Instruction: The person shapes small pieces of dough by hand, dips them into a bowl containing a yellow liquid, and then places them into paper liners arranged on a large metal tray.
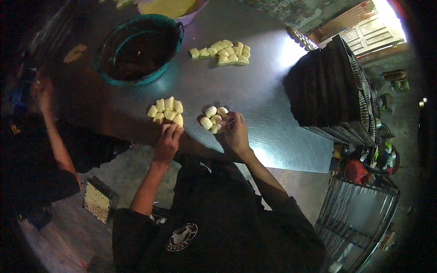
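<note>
My left hand [167,143] reaches to a group of cut, blocky dough pieces [169,103] on the metal table. Its fingers are bent and closed on the nearest dough piece [178,120] at the group's edge. To the right lies a smaller cluster of smooth, rounded dough balls [210,111]. My right hand [238,131] is at the right side of that cluster, its fingers curled in and partly blurred. Whatever lies under those fingers is hidden.
Farther back on the metal table [273,109] sits another dough group [233,53]. A dark-filled teal basin [157,76] and a purple bowl [189,18] stand at the far left. Stacked dark trays [318,86] rise at right. Another person's hand [43,93] is at left.
</note>
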{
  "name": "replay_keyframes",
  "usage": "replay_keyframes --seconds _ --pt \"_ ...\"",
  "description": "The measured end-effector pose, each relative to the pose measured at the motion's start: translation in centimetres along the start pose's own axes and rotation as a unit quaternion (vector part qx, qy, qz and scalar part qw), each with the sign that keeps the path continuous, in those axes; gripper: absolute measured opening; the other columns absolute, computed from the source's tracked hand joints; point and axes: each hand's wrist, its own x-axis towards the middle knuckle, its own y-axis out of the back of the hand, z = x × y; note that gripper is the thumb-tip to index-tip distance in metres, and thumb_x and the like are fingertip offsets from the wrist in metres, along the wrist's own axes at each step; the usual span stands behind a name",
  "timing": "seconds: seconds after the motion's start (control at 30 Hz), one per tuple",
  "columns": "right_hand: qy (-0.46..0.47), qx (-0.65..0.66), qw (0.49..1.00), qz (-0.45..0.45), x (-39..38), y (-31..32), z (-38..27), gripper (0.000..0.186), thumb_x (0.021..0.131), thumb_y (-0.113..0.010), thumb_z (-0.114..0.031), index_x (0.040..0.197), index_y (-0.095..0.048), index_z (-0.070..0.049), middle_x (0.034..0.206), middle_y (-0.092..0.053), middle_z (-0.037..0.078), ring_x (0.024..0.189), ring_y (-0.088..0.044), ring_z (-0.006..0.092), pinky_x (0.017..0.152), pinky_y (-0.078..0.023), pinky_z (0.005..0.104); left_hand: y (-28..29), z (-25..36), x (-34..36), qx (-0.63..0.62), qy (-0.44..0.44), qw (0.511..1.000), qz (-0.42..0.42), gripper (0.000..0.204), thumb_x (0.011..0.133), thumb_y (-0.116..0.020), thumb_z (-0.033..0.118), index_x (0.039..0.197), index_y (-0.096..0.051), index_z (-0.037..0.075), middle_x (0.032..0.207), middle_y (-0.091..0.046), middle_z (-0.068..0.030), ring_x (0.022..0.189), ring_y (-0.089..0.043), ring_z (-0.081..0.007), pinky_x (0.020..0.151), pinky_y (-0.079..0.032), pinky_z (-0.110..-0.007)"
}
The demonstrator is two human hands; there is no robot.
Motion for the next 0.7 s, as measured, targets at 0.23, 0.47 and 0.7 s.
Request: replay_keyframes --seconds 0.23,0.47,0.7 --pt "-0.054 0.125 0.99 -0.047 -3.2 4.2 -0.8 0.016 0.096 -0.063 -0.012 0.108 -0.062 -0.001 0.089 -0.068 0.012 0.077 -0.063 0.0173 0.068 -0.049 0.0313 -1.5 1.7 -5.5 -0.313 0.445 0.829 0.128 0.02 0.101 -0.058 0.018 0.111 -0.065 0.002 0.106 -0.066 -0.0084 0.098 -0.062 -0.0201 0.089 -0.048 -0.034" --pt "0.027 0.196 0.942 -0.272 -7.1 5.8 0.0 0.02 0.098 -0.06 -0.01 0.116 -0.065 -0.002 0.103 -0.071 0.014 0.095 -0.068 0.0201 0.086 -0.052 0.034 -2.0 12.8 -9.0 -0.333 0.478 0.807 0.096 0.038 0.103 -0.054 0.036 0.119 -0.063 0.003 0.124 -0.061 -0.0086 0.113 -0.057 -0.0199 0.096 -0.047 -0.032" --pt "0.003 0.407 0.888 -0.212 -3.7 12.9 -2.9 0.03 0.091 -0.071 -0.009 0.119 -0.066 0.001 0.109 -0.069 0.009 0.101 -0.064 0.0165 0.092 -0.048 0.0307 1.8 24.3 3.8 -0.522 0.334 0.77 0.151 0.023 0.098 -0.062 0.021 0.115 -0.064 0.005 0.108 -0.064 -0.0039 0.101 -0.058 -0.0121 0.087 -0.048 -0.028"
